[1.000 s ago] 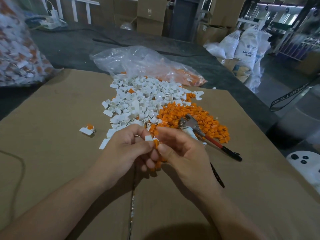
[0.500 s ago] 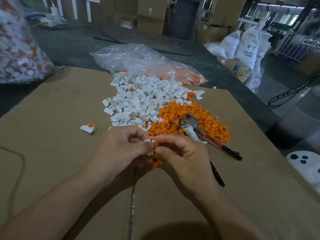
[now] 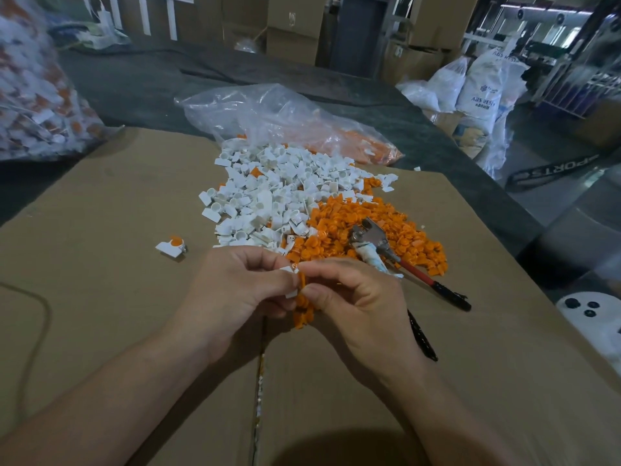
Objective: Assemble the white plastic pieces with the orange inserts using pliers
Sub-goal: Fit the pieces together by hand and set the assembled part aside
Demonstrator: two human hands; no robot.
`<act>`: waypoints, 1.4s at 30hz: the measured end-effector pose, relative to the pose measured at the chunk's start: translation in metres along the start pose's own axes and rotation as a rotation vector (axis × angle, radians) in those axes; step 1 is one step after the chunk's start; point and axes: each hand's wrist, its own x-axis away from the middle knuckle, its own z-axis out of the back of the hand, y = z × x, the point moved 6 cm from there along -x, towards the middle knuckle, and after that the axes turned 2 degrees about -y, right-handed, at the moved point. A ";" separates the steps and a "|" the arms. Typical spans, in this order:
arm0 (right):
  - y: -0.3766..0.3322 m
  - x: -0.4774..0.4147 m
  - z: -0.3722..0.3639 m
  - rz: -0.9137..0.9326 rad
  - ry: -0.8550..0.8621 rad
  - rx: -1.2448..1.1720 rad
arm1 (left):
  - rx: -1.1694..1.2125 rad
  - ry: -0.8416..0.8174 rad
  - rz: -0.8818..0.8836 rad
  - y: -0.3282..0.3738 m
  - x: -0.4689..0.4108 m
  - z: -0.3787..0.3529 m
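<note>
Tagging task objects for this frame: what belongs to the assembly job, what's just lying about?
Job: left hand, right hand, small white plastic piece they pinch, heap of white plastic pieces, heap of orange plastic inserts, red-handled metal pliers.
Lying about: crumpled clear plastic bag, white printed sacks, brown cardboard boxes.

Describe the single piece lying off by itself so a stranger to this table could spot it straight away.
Find the brown cardboard sheet, then the heap of white pieces at its middle. Left of that heap, alone on bare cardboard, lies the lone piece: white with an orange insert in it, unlike the heap's empty ones.
</note>
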 end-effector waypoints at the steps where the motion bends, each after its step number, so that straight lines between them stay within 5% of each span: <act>1: 0.000 0.000 -0.001 -0.003 -0.004 -0.019 | 0.007 0.000 -0.001 0.000 0.000 0.000; 42: 0.001 0.001 -0.002 -0.012 -0.016 -0.098 | 0.115 -0.112 0.108 0.003 0.002 -0.003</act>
